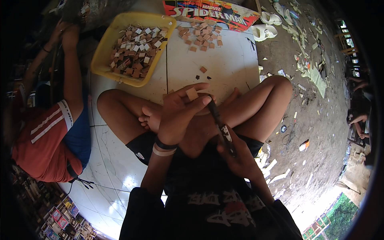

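My left hand pinches a small brown square tile above my crossed legs. In my right hand is a long, narrow dark tool with pale patches; its exact kind cannot be made out. The tool's far end meets my left thumb, close beside the tile. Beyond my hands, a loose brown tile lies on the white tiled floor, near two small dark scraps. Farther off is a loose pile of similar tiles.
A yellow basin full of brown and white-faced tiles stands at far left. Behind the pile lies a colourful printed board. Pale clogs and scattered scraps lie on the dirt ground at right. A person in red sits at left.
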### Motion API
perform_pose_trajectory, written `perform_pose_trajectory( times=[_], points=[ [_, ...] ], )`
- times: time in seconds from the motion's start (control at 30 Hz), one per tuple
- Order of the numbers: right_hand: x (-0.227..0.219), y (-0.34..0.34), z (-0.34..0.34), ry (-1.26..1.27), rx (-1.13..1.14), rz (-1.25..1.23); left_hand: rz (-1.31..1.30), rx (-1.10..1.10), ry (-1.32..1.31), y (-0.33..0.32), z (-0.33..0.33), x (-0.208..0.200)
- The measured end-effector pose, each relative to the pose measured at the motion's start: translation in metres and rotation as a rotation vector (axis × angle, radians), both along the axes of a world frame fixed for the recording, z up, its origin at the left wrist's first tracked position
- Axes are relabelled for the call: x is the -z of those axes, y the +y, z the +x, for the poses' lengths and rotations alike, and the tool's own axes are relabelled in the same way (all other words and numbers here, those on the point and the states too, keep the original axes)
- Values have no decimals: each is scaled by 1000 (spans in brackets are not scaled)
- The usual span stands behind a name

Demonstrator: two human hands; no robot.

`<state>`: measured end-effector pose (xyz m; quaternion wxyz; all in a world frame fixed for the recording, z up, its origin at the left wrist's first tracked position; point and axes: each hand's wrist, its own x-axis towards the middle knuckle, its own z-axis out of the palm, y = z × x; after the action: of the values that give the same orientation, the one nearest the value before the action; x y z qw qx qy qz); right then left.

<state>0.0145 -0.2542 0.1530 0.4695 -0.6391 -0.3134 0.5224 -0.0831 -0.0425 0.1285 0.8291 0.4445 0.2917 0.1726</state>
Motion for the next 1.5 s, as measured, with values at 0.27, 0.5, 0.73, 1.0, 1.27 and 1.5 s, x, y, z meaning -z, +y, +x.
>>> perform_pose_trajectory(
  times=[0.27,0.5,0.73,1.0,1.27,1.5],
  points=[
    [1,-10,-8,1147,116,160,-192,-4,-104,-8,-2,-10],
    [0,-5,-3,958,105,102,-200,-131,-26,-2,-3,-5],
    [-1,-5,3,339,89,-243,130,-114,61,4,-13,-4],
    [-36,1,9,585,132,-215,112,-54,-4,-7,-11,4],
    [-45,8,9,621,145,-249,86,-53,-53,-9,-8,6],
    [-36,3,8,609,102,-205,132,-51,-63,-9,-9,5]
  ],
)
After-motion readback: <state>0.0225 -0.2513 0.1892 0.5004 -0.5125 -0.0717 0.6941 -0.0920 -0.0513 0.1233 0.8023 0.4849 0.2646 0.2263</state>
